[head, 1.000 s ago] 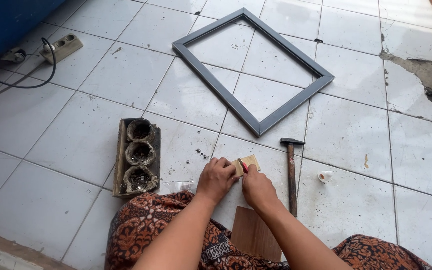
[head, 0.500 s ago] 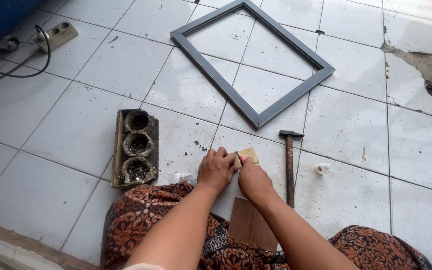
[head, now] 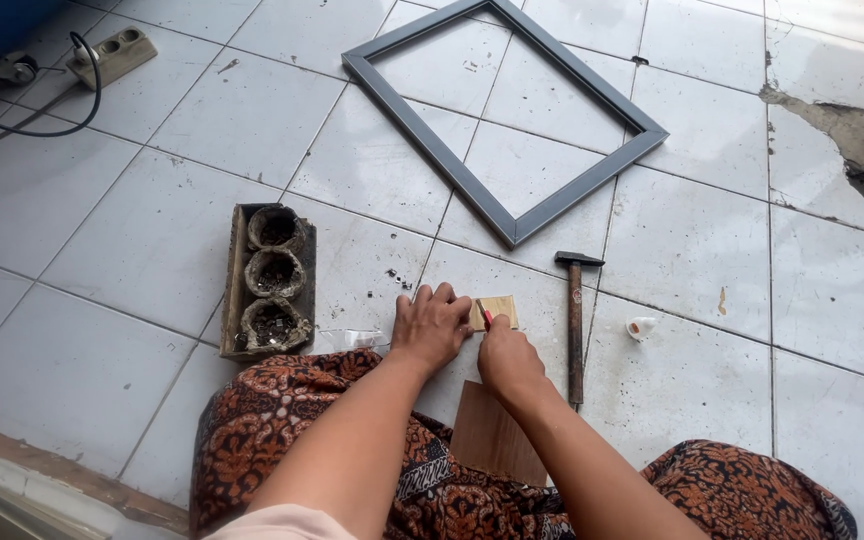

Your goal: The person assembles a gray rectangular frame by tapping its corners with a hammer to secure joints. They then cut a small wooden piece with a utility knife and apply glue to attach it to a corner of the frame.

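**Two hands at a small wooden piece on a tiled floor**

The left hand [head: 432,325] lies palm down, fingers [head: 444,296] spread flat, pressing the left edge of a small tan wooden piece [head: 500,309] onto the floor [head: 132,230]. The right hand [head: 508,358] is closed, its fingers pinching a slim red tool [head: 487,318] whose tip touches the piece. A brown board [head: 492,435] lies just below the hands, beside patterned fabric [head: 292,420] over the person's legs. A hammer [head: 575,315] lies just right of the hands; a small white object [head: 641,327] lies beyond it. A three-cup tray [head: 270,280] sits to the left, a grey rectangular frame [head: 504,115] farther ahead.
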